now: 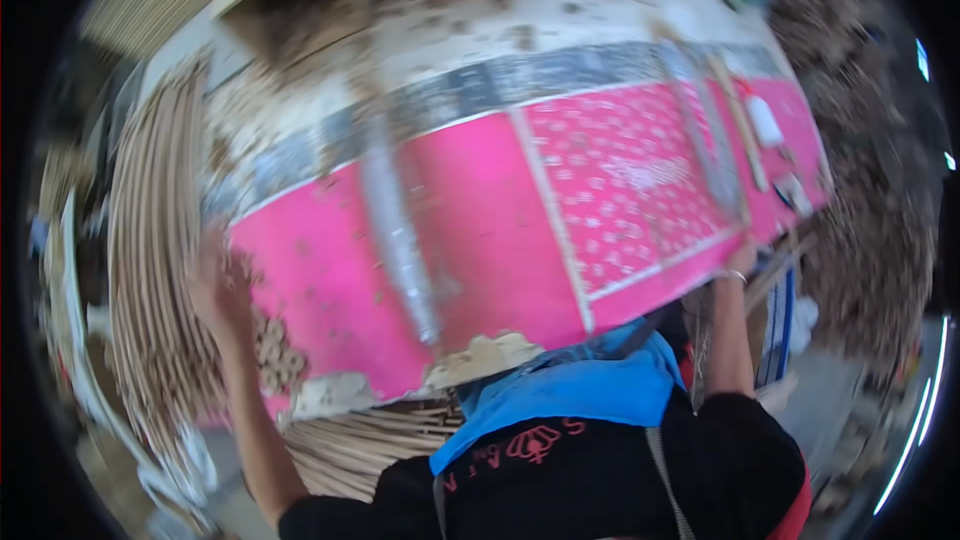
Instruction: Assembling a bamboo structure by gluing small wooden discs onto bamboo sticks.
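My left hand (212,275) is at the left end of the pink-covered table (480,220), beside a bundle of long brown rods (160,200). Motion smears its fingers, so any grip is hidden. Just below it lies a cluster of small round rod ends (278,352). My right hand (742,256), with a thin band at the wrist, is by the table's near right edge. Its fingers are blurred too, and what they touch cannot be made out. A pale wooden stick (740,125) and a small white bottle (764,122) lie beyond it.
Shiny silvery strips (400,230) cross the pink sheet. Torn pale patches (485,358) mark its near edge. More rods (370,445) lie below the table. An open-topped box (290,10) stands at the far left. Brown material (860,190) is heaped at the right.
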Available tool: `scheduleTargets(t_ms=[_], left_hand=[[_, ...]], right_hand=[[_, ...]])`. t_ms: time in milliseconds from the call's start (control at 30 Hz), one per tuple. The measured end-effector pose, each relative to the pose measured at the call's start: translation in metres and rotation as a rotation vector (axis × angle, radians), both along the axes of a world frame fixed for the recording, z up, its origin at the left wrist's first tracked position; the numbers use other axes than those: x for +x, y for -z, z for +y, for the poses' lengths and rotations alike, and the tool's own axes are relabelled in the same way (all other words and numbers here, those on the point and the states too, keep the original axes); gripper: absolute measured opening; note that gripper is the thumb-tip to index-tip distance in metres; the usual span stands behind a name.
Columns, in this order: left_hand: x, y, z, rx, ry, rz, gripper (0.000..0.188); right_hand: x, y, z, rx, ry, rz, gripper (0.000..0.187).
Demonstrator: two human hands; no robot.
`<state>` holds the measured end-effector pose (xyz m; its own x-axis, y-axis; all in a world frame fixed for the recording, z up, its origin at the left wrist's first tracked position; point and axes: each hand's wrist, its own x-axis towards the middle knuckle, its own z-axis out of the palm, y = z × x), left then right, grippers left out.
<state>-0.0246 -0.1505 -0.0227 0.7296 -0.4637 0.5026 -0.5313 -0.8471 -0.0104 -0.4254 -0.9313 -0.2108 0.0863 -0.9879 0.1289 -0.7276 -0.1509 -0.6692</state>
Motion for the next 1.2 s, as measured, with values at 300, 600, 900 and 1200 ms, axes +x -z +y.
scheduleTargets(t_ms=[300, 600, 900, 1200], left_hand=[[-0.177, 0.032, -0.226, -0.285, 0.552, 0.509, 0.035], [-0.227, 0.045, -0.291, -0.319, 0.452, 0.564, 0.031], [-0.229, 0.048, -0.309, -0.199, 0.309, 0.492, 0.032], [-0.232, 0.046, -0.304, -0.157, 0.26, 0.541, 0.035]], right_hand=[[-0.021, -0.122, 0.014, -0.51, -0.123, 0.209, 0.052], [0.012, -0.114, -0.118, -0.343, -0.389, 0.441, 0.048], [0.035, -0.164, 0.037, 0.149, -0.73, -0.259, 0.029], [0.331, -0.09, -0.024, -0.548, -1.003, 0.003, 0.005]])
